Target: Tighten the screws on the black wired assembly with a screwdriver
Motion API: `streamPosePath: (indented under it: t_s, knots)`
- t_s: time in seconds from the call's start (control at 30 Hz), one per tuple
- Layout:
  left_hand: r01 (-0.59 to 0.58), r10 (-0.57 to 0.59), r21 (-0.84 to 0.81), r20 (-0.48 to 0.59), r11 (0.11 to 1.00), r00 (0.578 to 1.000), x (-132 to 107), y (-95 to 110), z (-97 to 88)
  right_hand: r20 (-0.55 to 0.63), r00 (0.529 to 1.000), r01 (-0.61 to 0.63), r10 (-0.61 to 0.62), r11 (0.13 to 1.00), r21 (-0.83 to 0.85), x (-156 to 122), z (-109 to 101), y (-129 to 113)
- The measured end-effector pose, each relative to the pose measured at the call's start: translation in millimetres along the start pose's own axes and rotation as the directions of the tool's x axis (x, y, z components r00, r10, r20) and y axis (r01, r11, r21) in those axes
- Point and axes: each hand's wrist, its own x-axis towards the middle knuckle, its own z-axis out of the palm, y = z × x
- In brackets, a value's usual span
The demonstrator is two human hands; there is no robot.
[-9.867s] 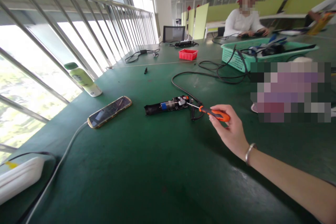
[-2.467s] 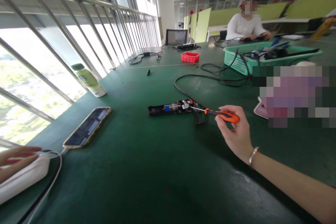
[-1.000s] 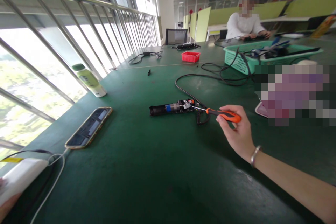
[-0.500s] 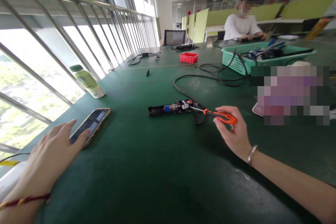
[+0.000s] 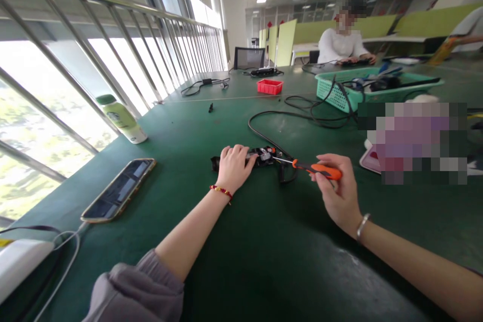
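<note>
An opened black corded device [image 5: 267, 155] lies on the green table, its inner parts exposed and a black cable leading from its right end. My left hand [image 5: 236, 163] rests over its left half, fingers curled around it and hiding much of it. Between the fingers and thumb of my right hand [image 5: 339, 186] is a screwdriver [image 5: 320, 169] with an orange and black handle. The screwdriver's thin shaft points left, its tip at the device's right end; whether it sits in a screw is too small to tell.
A phone [image 5: 121, 191] on a white cable and a green-capped bottle [image 5: 123, 119] are at left, beside a metal railing [image 5: 124, 15]. Farther back are a red tray [image 5: 269, 87] and a green basket [image 5: 335, 91] of tools. A person in white [image 5: 341, 45] sits across.
My left hand has moved right, away from the phone, and now grips the device. My right hand keeps the screwdriver at the device's right end.
</note>
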Motion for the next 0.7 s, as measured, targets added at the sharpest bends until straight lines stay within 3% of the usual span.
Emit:
streamPosePath:
  t_s: [0.13,0.33,0.5,0.7]
  knots:
    - [-0.069,0.069,0.0,0.021,0.998,0.997,-6.4,-4.0,4.8,-0.03,1.0,0.006,-0.005,1.0,0.013,0.2,0.2,-0.5]
    - [-0.135,0.136,-0.033,0.035,0.99,0.99,-4.2,-11.8,1.1,0.031,0.997,-0.076,0.075,0.996,0.041,-0.4,-1.8,-0.8]
    - [-0.162,0.163,-0.051,0.027,0.986,0.986,-4.2,-13.4,3.1,-0.083,0.996,0.024,-0.021,0.999,0.03,0.4,-1.4,2.0]
    - [-0.198,0.199,-0.055,0.03,0.979,0.979,-4.4,-15.0,3.5,0.042,0.994,0.097,-0.097,0.995,0.001,-1.5,-4.1,-9.0]
